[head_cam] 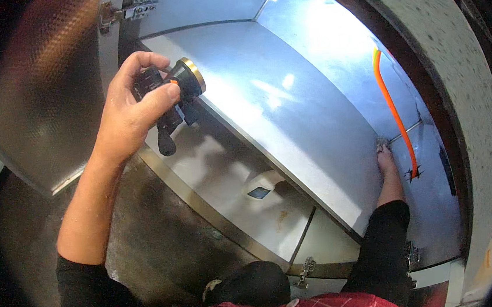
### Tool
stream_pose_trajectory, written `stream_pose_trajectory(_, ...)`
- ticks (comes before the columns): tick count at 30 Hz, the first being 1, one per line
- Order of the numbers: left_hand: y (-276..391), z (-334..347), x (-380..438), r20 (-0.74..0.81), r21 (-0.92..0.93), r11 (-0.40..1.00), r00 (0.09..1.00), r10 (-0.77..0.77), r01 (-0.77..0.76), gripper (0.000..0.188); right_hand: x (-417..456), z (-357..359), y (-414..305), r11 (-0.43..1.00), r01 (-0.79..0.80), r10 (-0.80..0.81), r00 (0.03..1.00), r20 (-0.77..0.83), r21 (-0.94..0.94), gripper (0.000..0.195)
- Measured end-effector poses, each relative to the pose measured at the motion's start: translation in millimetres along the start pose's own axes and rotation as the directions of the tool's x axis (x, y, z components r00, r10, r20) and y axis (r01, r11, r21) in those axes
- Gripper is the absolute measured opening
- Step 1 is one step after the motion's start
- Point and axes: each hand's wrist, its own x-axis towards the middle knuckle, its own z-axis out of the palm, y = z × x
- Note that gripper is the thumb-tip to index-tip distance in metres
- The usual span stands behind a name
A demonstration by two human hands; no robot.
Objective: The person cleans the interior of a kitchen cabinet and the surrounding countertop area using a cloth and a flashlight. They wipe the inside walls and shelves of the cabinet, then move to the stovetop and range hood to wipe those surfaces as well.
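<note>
My left hand [125, 107] grips a black lamp with a gold rim [191, 81], held at the cabinet opening. Its beam lights the cabinet's metal-looking shelf [277, 107] and the back wall. A dark strap or cable part hangs below the lamp. Deep inside, my right hand [387, 161] reaches across the shelf to its far edge, where it meets the back panel. The fingers press a small grey wad [382, 142], which looks like a scouring pad; most of the grip is hidden by distance and angle. An orange hose [393, 103] runs down the back panel beside this hand.
The hose enters a jagged hole [414, 174] in the panel. Under the shelf lies the cabinet floor [227, 186] with a square opening [259, 192]. Hinges [141, 9] and an open door [48, 105] flank the left side; a speckled countertop edge [465, 103] arches overhead.
</note>
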Motion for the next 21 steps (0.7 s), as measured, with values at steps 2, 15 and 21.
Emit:
stream_pose_trajectory(2, -13, -4, 5, 0.008, 0.086, 0.995, 0.999, 0.045, -0.046, 0.038, -1, -3, -2, 0.990, -0.048, 0.055, 0.997, -0.047, 0.131, 0.047)
stream_pose_trajectory(15, -89, 17, 92, 0.178, 0.274, 0.865, 0.906, 0.384, -0.421, 0.048, 26, 7, -131, 0.994, 0.095, -0.102, 0.987, -0.120, -0.060, 0.043)
stream_pose_trajectory(21, -93, 18, 99, 0.187, 0.444, 0.761, 0.879, 0.438, -0.473, 0.046, 66, 35, -254, 0.956, 0.273, -0.284, 0.953, -0.109, -0.106, 0.041)
